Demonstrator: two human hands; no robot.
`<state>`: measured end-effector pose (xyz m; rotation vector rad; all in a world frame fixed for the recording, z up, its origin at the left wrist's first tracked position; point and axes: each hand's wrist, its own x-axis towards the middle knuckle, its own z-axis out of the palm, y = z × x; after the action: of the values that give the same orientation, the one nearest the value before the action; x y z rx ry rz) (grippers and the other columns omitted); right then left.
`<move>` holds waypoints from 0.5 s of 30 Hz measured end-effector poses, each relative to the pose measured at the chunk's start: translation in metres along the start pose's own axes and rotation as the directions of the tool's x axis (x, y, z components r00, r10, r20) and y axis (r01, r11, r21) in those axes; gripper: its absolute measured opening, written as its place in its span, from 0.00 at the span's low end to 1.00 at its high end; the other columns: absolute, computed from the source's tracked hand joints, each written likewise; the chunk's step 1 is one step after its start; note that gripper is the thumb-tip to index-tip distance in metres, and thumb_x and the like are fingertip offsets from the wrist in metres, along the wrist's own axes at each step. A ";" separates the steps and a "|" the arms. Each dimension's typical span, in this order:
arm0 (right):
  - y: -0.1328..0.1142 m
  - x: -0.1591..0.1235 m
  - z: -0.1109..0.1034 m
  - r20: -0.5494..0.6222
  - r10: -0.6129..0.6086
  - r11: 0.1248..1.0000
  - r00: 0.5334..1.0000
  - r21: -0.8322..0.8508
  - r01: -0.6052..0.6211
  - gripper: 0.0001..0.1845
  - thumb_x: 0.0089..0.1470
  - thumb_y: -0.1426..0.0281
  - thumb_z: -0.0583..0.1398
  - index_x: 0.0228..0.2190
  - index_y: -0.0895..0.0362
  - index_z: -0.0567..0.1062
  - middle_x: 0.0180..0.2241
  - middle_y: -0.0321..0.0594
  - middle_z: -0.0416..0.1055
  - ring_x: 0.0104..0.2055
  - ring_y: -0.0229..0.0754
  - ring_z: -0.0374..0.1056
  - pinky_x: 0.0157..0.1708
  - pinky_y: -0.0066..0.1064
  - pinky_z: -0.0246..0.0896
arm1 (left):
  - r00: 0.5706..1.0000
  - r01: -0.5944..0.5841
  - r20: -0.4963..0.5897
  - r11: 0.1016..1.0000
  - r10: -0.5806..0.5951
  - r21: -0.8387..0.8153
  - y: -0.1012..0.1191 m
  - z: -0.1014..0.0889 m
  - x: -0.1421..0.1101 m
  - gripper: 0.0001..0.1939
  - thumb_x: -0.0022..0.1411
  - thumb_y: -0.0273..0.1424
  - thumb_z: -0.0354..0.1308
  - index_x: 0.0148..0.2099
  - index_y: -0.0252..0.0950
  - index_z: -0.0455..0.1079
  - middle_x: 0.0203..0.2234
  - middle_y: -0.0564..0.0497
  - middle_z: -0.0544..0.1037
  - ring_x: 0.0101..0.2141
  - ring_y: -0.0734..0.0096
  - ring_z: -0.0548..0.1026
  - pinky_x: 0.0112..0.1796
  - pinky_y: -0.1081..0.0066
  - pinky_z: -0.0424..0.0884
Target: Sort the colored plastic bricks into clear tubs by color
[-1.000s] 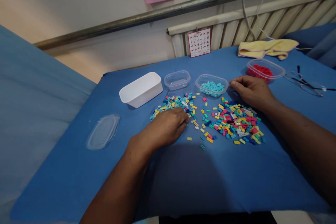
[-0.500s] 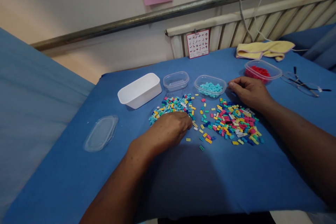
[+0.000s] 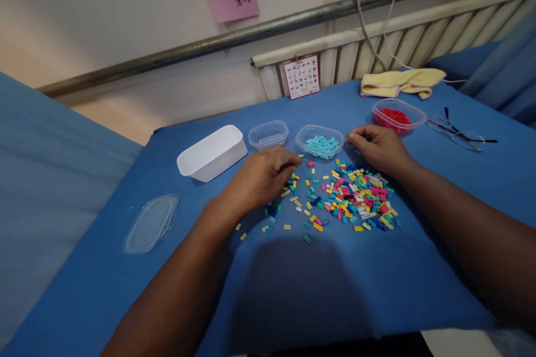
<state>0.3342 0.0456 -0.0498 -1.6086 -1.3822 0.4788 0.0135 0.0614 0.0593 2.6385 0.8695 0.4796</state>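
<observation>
My left hand (image 3: 266,175) hovers over the left pile of small toy bricks (image 3: 295,185), hiding most of it. Its thumb and fingers are bent toward each other; anything between the tips is hidden. Beside the clear tub of turquoise bricks (image 3: 321,146), my right hand (image 3: 379,148) rests with curled fingers, thumb against the forefinger, near the tub's right rim. What it may hold is too small to make out. In front of it lies a larger mixed pile of bricks (image 3: 364,195) in pink, yellow, green, blue and white. Loose bricks (image 3: 307,239) are scattered between and before the piles.
Left of the turquoise tub stand a clear tub (image 3: 268,135) and a white box (image 3: 213,153). A clear lid (image 3: 151,223) lies further left. At right are a tub of red bricks (image 3: 396,117), eyeglasses (image 3: 456,133) and a yellow cloth (image 3: 402,83). A picture card (image 3: 302,77) leans on the radiator.
My left hand has moved back from the near side of the left pile, closer to the tubs. Bricks lie spread at that pile's front. My right hand stays by the turquoise tub. The view has shifted slightly.
</observation>
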 end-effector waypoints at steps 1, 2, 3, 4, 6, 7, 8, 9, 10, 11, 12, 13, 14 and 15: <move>0.000 0.000 0.000 0.000 0.002 1.000 1.000 0.000 -0.002 0.13 0.62 0.55 0.64 0.34 0.50 0.83 0.33 0.39 0.83 0.32 0.47 0.75 0.34 0.38 0.68 | 1.000 0.000 -0.015 1.000 0.000 0.003 0.000 0.000 0.012 0.10 0.74 0.26 0.59 0.52 0.38 0.80 0.46 0.48 0.85 0.47 0.66 0.82 0.53 0.63 0.77; 0.000 0.001 0.000 0.001 0.005 1.000 1.000 -0.001 -0.005 0.13 0.62 0.55 0.65 0.34 0.50 0.83 0.32 0.39 0.83 0.32 0.46 0.74 0.33 0.38 0.68 | 0.999 0.011 -0.032 1.000 -0.011 0.007 0.000 0.002 0.025 0.11 0.74 0.25 0.59 0.52 0.38 0.81 0.47 0.48 0.85 0.47 0.66 0.82 0.54 0.63 0.77; -0.001 0.001 0.000 0.004 0.011 1.000 1.000 -0.002 -0.011 0.13 0.61 0.55 0.65 0.34 0.50 0.84 0.32 0.39 0.83 0.31 0.46 0.74 0.32 0.37 0.67 | 0.999 0.017 -0.044 1.000 -0.016 0.021 -0.001 0.004 0.038 0.11 0.74 0.25 0.59 0.53 0.38 0.81 0.47 0.47 0.85 0.48 0.65 0.82 0.55 0.62 0.76; -0.001 0.001 0.000 0.009 0.016 1.000 1.000 0.000 -0.016 0.13 0.61 0.55 0.65 0.35 0.50 0.84 0.31 0.39 0.82 0.30 0.46 0.74 0.32 0.37 0.67 | 0.999 0.012 -0.040 0.999 -0.010 0.044 -0.002 0.007 0.051 0.12 0.74 0.25 0.58 0.53 0.38 0.81 0.48 0.47 0.85 0.49 0.65 0.81 0.55 0.62 0.76; -0.001 0.001 -0.001 0.020 0.019 1.000 1.000 0.009 -0.019 0.15 0.62 0.54 0.64 0.35 0.51 0.84 0.30 0.39 0.82 0.29 0.45 0.73 0.30 0.36 0.66 | 1.000 0.007 -0.017 0.996 -0.005 0.088 -0.004 0.015 0.073 0.13 0.74 0.24 0.58 0.54 0.37 0.81 0.49 0.46 0.84 0.50 0.63 0.81 0.56 0.62 0.74; -0.001 0.001 -0.001 0.022 0.017 1.000 1.000 0.012 -0.017 0.15 0.62 0.54 0.64 0.35 0.51 0.84 0.30 0.39 0.82 0.29 0.45 0.73 0.30 0.36 0.65 | 1.000 0.001 0.003 0.994 -0.001 0.105 -0.005 0.018 0.081 0.14 0.73 0.23 0.57 0.55 0.37 0.81 0.51 0.45 0.84 0.51 0.62 0.80 0.56 0.62 0.74; -0.001 0.001 -0.002 0.022 0.013 1.000 1.000 0.014 -0.014 0.15 0.62 0.54 0.64 0.35 0.51 0.84 0.31 0.39 0.83 0.29 0.45 0.73 0.30 0.36 0.65 | 1.000 -0.008 0.022 0.993 0.006 0.118 -0.006 0.020 0.087 0.16 0.72 0.22 0.57 0.57 0.37 0.80 0.53 0.45 0.83 0.52 0.62 0.80 0.56 0.62 0.74; -0.001 0.001 -0.002 0.021 0.009 1.000 1.000 0.018 -0.010 0.15 0.62 0.53 0.64 0.35 0.51 0.84 0.32 0.39 0.83 0.30 0.45 0.73 0.30 0.36 0.66 | 0.999 -0.016 0.033 0.992 0.011 0.129 -0.006 0.021 0.090 0.18 0.72 0.21 0.57 0.58 0.37 0.79 0.54 0.44 0.83 0.52 0.62 0.80 0.56 0.62 0.74; -0.001 0.001 -0.002 0.022 0.007 1.000 1.000 0.023 -0.008 0.15 0.62 0.53 0.64 0.35 0.51 0.84 0.32 0.39 0.83 0.30 0.45 0.73 0.30 0.36 0.66 | 0.999 -0.019 0.032 0.990 0.014 0.141 -0.007 0.021 0.089 0.18 0.71 0.21 0.57 0.59 0.37 0.79 0.55 0.44 0.82 0.52 0.62 0.80 0.56 0.62 0.74; -0.001 0.001 -0.001 0.023 0.007 1.000 1.000 0.030 -0.008 0.15 0.62 0.53 0.64 0.35 0.51 0.83 0.33 0.39 0.84 0.31 0.45 0.74 0.31 0.36 0.67 | 1.000 -0.015 0.023 0.988 0.011 0.155 -0.007 0.020 0.086 0.18 0.71 0.21 0.57 0.58 0.37 0.79 0.54 0.44 0.82 0.52 0.61 0.80 0.55 0.62 0.74; -0.001 0.001 -0.001 0.025 0.008 0.999 1.000 0.038 -0.009 0.15 0.62 0.54 0.64 0.35 0.51 0.83 0.33 0.39 0.84 0.31 0.45 0.74 0.32 0.36 0.67 | 1.000 -0.002 0.012 0.985 0.000 0.170 -0.008 0.017 0.081 0.16 0.71 0.22 0.57 0.57 0.37 0.80 0.53 0.44 0.83 0.51 0.61 0.80 0.54 0.62 0.74; -0.001 0.001 -0.001 0.026 0.007 0.999 1.000 0.041 -0.008 0.15 0.62 0.54 0.64 0.35 0.51 0.83 0.33 0.39 0.83 0.32 0.45 0.74 0.32 0.36 0.67 | 1.000 0.018 0.009 0.983 -0.020 0.181 -0.008 0.014 0.073 0.14 0.72 0.23 0.57 0.54 0.36 0.81 0.50 0.44 0.84 0.49 0.61 0.80 0.53 0.62 0.74; -0.001 0.001 0.000 0.025 0.005 0.999 1.000 0.037 -0.006 0.15 0.62 0.54 0.63 0.35 0.51 0.83 0.32 0.39 0.83 0.32 0.45 0.74 0.33 0.35 0.67 | 0.999 0.043 0.024 0.981 -0.048 0.188 -0.009 0.012 0.063 0.13 0.72 0.24 0.58 0.52 0.37 0.82 0.47 0.45 0.84 0.47 0.61 0.81 0.51 0.63 0.74; -0.001 0.000 0.000 0.021 0.002 1.000 1.000 0.023 -0.003 0.15 0.62 0.55 0.63 0.35 0.52 0.84 0.32 0.39 0.83 0.32 0.45 0.74 0.33 0.35 0.66 | 0.995 0.068 0.058 0.981 -0.080 0.183 -0.010 0.010 0.053 0.12 0.72 0.25 0.58 0.50 0.37 0.82 0.45 0.46 0.85 0.45 0.61 0.81 0.49 0.64 0.74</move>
<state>0.3331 0.0461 -0.0487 -1.5904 -1.3857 0.5129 0.0521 0.0999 0.0576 2.7549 1.0317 0.3069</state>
